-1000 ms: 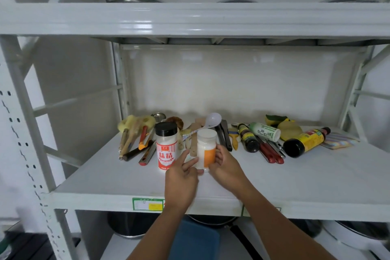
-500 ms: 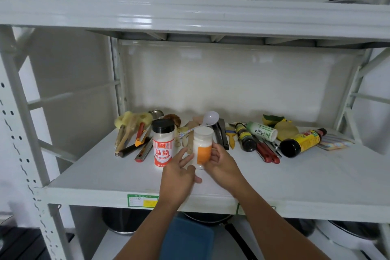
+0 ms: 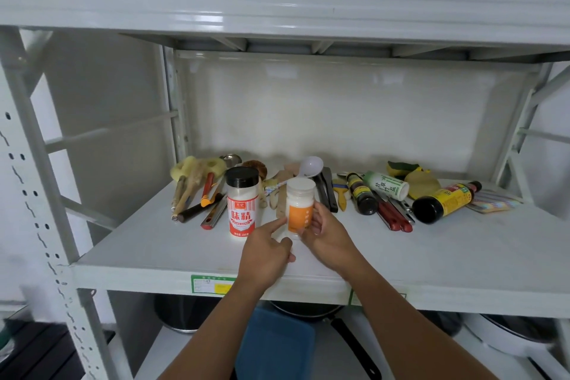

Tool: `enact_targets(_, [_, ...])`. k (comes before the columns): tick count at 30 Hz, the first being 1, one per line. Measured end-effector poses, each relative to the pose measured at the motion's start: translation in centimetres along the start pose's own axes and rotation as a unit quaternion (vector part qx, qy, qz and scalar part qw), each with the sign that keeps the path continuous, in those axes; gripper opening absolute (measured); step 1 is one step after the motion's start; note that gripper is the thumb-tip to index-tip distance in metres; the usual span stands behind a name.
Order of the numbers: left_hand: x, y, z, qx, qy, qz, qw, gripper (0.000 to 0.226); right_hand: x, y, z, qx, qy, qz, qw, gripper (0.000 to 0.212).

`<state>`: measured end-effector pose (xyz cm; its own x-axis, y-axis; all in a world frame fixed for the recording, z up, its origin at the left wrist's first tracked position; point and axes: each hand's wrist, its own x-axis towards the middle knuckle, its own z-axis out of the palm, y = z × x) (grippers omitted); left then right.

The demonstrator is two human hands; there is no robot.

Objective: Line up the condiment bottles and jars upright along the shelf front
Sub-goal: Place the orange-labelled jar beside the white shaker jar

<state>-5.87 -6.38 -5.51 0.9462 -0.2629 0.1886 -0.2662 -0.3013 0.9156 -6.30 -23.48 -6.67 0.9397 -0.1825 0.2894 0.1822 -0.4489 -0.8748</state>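
Hardly anything had changed: the jar (image 3: 299, 210) stood upright on the shelf (image 3: 401, 259) at 3 o'clock of the shaker (image 3: 242, 203), right hand (image 3: 328, 236) fingers still grasping it, left hand (image 3: 265, 256) index now touching its label; three bottles (image 3: 387, 187) at 2 o'clock lay flat, waiting

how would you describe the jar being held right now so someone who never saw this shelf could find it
On the middle board of the white metal shelf, toward its front, two jars are upright. The orange-label jar is the one gripped by the right hand: shorter, with a white lid, unlike the black-capped red-labelled jar to its left.
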Motion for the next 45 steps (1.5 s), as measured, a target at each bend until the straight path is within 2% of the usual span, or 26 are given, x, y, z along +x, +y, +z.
enact_targets(8, [0.1,-0.1,0.0,0.03,0.018,0.034,0.999,0.059,-0.1,-0.3,0.1,-0.021,0.006,0.014,1.0,0.075])
enact_targets(15, [-0.1,-0.1,0.0,0.029,0.07,0.06,0.995,0.045,-0.4,-0.7,0.4,-0.062,-0.005,0.004,0.998,0.077])
enact_targets(25, [0.1,-0.4,0.1,0.043,0.037,0.05,0.997,0.056,-0.4,-0.6,0.5,-0.097,0.005,0.001,0.995,0.076])
enact_targets(31, [0.2,-0.6,0.4,0.079,0.025,0.051,0.995,0.061,-0.4,-0.6,0.6,-0.061,0.023,0.017,0.998,0.083])
enact_targets(45, [0.0,-0.7,0.3,0.111,0.017,0.067,0.991,0.061,-0.8,-1.0,0.5,-0.032,0.028,0.015,0.999,0.079])
